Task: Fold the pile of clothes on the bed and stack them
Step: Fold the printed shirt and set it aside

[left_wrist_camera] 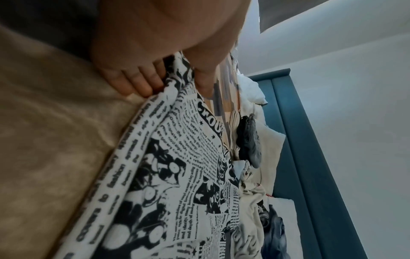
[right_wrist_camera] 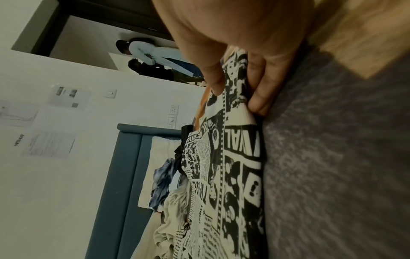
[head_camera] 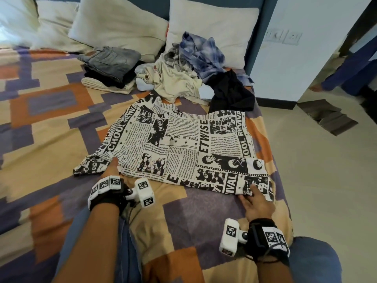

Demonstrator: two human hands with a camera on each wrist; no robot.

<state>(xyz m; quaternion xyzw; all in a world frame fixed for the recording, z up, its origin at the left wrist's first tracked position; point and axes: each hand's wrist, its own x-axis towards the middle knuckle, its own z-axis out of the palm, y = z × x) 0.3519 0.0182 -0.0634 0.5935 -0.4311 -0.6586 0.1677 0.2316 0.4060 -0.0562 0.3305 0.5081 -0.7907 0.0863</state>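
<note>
A black-and-white newspaper-print shirt (head_camera: 179, 148) lies spread flat in the middle of the bed. My left hand (head_camera: 112, 170) pinches its near left edge beside the sleeve, thumb on top and fingers (left_wrist_camera: 142, 84) under the cloth. At the near right corner my right hand (head_camera: 255, 199) pinches the hem, thumb above and fingers (right_wrist_camera: 261, 98) beneath. Behind the shirt sits the unfolded pile (head_camera: 183, 78): cream, blue tie-dye and black garments. A folded stack (head_camera: 110, 66) with grey jeans on top stands to the pile's left.
White pillows (head_camera: 118, 27) lean on the blue headboard (left_wrist_camera: 310, 157). The bed's right edge (head_camera: 281, 180) drops to a pale floor. A doorway at the far right shows a standing person's legs (head_camera: 334, 78). The patterned bedspread (head_camera: 51, 119) stretches bare to the left.
</note>
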